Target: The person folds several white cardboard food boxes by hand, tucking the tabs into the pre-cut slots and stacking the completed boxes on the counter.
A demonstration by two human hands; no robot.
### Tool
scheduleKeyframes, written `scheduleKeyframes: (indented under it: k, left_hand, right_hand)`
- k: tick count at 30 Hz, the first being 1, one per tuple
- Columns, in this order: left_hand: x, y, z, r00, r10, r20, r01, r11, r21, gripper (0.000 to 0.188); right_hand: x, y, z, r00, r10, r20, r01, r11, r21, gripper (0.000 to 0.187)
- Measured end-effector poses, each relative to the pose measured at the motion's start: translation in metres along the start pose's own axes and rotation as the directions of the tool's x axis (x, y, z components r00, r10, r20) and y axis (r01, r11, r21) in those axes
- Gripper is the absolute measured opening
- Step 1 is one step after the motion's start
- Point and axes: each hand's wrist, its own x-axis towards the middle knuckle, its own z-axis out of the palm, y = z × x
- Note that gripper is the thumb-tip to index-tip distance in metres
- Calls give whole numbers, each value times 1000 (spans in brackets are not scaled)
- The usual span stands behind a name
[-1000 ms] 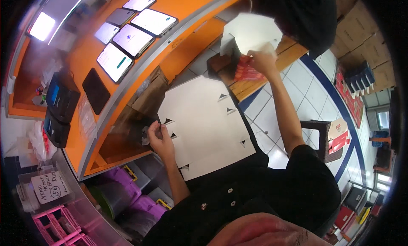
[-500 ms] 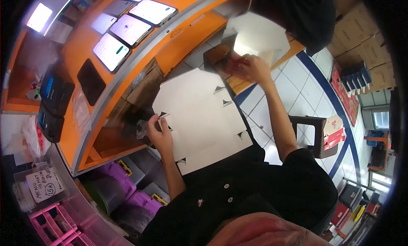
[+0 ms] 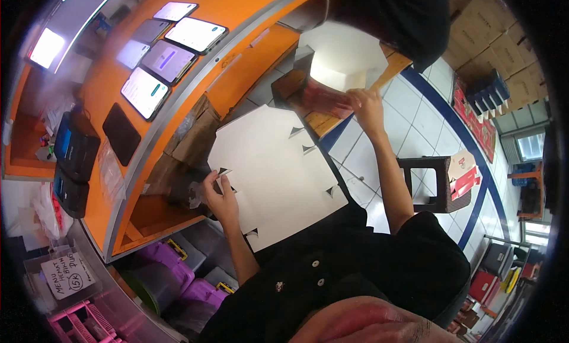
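Note:
A large white cardboard box blank [image 3: 272, 177], die-cut with small dark slots along its edges, lies tilted across my lap. My left hand [image 3: 222, 199] grips its left edge beside a slot. Farther off, at the right, my right hand [image 3: 370, 113] has its fingers closed at the corner of white-and-red cardboard [image 3: 344, 50]. The red lower side [image 3: 326, 98] of that cardboard looks streaked and blurred, so I cannot tell whether it is one piece or several. It rests on a wooden bench [image 3: 325, 125].
Several phones [image 3: 144, 93] lie on the orange counter [image 3: 89, 189] at the left. A dark stool [image 3: 438, 207] with red-and-white cardboard [image 3: 463, 174] stands at the right. Purple-lidded bins [image 3: 169, 266] sit below the counter. Someone in dark clothing [image 3: 391, 17] is at the far side.
My right hand has shifted right along the red side to its corner. My left hand keeps its place on the blank's edge. The whole view has turned slightly.

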Motion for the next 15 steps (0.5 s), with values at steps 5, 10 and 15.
scheduleKeyframes:
  k: [5, 10, 15]
  left_hand:
    - [0, -5, -2, 999, 40, -13, -39, 998, 46, 28]
    - [-2, -3, 1, 1000, 11, -12, -11, 1000, 4, 27]
    - [-3, -3, 2, 998, 38, -40, -34, 994, 101, 26]
  right_hand:
    - [-2, -12, 3, 999, -34, 13, 35, 995, -92, 16]
    - [-3, -1, 11, 998, -11, 67, 24, 979, -203, 21]
    - [-3, -6, 16, 996, -85, -22, 81, 983, -162, 21]
